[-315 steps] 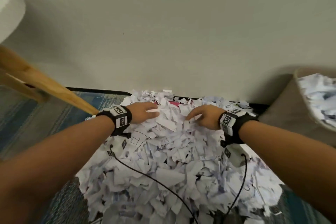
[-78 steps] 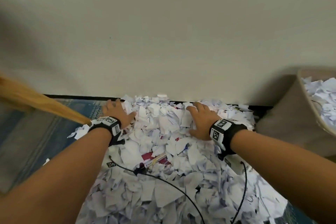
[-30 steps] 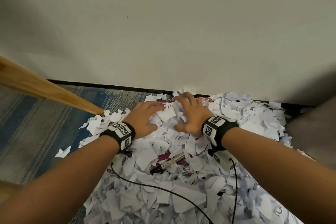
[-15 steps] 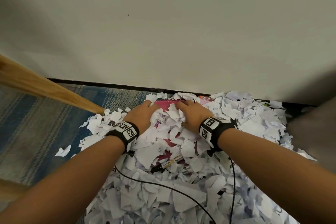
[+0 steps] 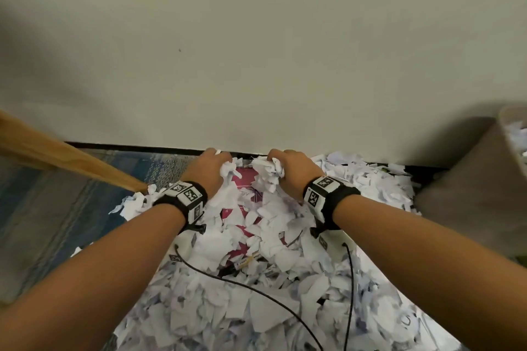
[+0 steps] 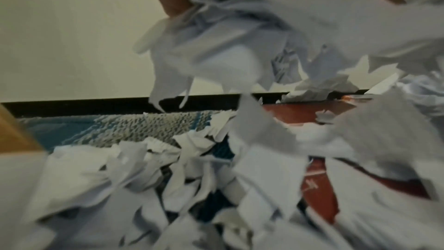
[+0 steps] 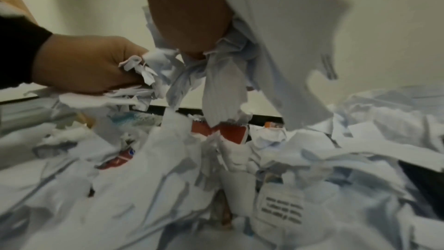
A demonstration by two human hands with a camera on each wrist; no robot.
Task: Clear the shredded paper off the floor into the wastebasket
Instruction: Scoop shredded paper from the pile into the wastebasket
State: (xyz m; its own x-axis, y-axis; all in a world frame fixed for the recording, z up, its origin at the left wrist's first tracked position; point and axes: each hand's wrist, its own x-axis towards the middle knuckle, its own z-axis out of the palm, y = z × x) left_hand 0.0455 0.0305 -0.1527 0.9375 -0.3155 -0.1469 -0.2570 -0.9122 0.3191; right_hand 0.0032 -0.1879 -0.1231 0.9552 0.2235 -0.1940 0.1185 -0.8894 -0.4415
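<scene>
2 fistfuls now: left hand and right hand, flat on the shredded paper 1 s ago, each grip a wad by the wall. Red book uncovered. Wastebasket sits right; most paper's still on the floor.

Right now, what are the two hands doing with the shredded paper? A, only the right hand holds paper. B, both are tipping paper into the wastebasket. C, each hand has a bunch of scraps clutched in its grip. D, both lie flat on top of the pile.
C: the left hand and right hand each curl round a wad of shredded paper above the pile.
</scene>
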